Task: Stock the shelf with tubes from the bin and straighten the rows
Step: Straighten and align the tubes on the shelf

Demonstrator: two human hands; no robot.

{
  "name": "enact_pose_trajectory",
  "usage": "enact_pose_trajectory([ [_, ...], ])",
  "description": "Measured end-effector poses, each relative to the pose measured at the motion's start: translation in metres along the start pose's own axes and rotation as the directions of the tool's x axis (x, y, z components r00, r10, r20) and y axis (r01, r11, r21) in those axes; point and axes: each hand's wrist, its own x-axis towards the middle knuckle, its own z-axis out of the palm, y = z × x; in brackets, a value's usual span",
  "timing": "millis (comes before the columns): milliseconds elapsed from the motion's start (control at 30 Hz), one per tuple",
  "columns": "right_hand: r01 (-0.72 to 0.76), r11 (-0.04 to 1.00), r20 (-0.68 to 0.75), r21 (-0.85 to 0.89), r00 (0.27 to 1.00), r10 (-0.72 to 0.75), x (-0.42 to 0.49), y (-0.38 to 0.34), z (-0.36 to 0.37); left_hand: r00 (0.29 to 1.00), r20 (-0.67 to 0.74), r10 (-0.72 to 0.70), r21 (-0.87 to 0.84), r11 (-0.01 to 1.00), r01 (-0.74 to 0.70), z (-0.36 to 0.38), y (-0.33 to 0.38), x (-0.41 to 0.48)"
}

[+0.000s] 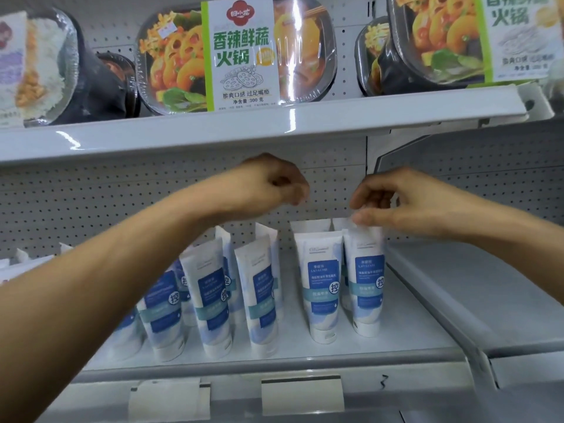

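Note:
Several white and blue tubes stand cap-down in rows on the white shelf (pixel 396 337). My right hand (pixel 393 199) pinches the crimped top of the rightmost front tube (pixel 367 282). A second front tube (pixel 320 285) stands just to its left, with more tubes (pixel 210 300) further left and others behind them. My left hand (pixel 274 184) hovers above the rows with its fingers curled closed and nothing visible in them. My left forearm hides some tubes at the left. No bin is in view.
An upper shelf edge (pixel 274 126) hangs close above my hands and carries hot-pot meal trays (pixel 238 53). Pegboard backs the shelf. An adjoining shelf section (pixel 476 285) lies to the right. Price-tag holders (pixel 302 395) sit on the front rail.

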Motion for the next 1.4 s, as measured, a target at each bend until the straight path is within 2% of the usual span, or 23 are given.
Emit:
enact_pose_trajectory([
  [67, 0.028, 0.999, -0.032, 0.042, 0.999, -0.026, 0.006, -0.007, -0.001, 1.000, -0.015, -0.026, -0.085, 0.996, 0.025, -0.016, -0.014, -0.001],
  [167, 0.046, 0.998, 0.004, 0.039, 0.999, -0.046, 0.023, -0.013, 0.004, 0.988, 0.154, -0.032, -0.034, 0.999, 0.038, -0.028, -0.037, -0.003],
  [233, 0.039, 0.999, 0.075, 0.002, 0.996, -0.039, 0.037, -0.018, 0.011, 0.959, 0.279, -0.053, 0.102, 0.994, 0.025, -0.026, -0.049, -0.001],
  [300, 0.048, 0.998, 0.160, -0.050, 0.986, -0.040, 0.053, -0.023, 0.017, 0.935, 0.344, -0.083, 0.204, 0.979, 0.012, -0.019, -0.056, 0.005],
  [433, 0.010, 0.991, 0.358, -0.136, 0.933, 0.040, 0.076, -0.032, 0.030, 0.900, 0.413, -0.136, 0.239, 0.970, 0.037, -0.002, -0.062, 0.016],
  [500, -0.005, 0.986, 0.433, -0.169, 0.898, 0.079, 0.082, -0.034, 0.038, 0.904, 0.408, -0.125, 0.258, 0.966, 0.017, 0.005, -0.066, 0.021],
  [600, 0.006, 0.976, 0.467, -0.217, 0.879, 0.098, 0.087, -0.033, 0.045, 0.919, 0.385, -0.089, 0.211, 0.977, 0.007, 0.011, -0.071, 0.024],
  [800, 0.010, 0.987, 0.454, -0.160, 0.889, 0.065, 0.085, -0.029, 0.048, 0.932, 0.354, -0.082, 0.147, 0.989, 0.031, 0.017, -0.072, 0.026],
  [1000, -0.005, 0.990, 0.442, -0.142, 0.894, 0.068, 0.085, -0.026, 0.051, 0.945, 0.309, -0.110, 0.173, 0.983, 0.058, 0.018, -0.079, 0.024],
  [1400, -0.012, 0.993, 0.438, -0.114, 0.897, 0.061, 0.081, -0.026, 0.052, 0.940, 0.315, -0.128, 0.148, 0.985, 0.084, 0.020, -0.080, 0.026],
])
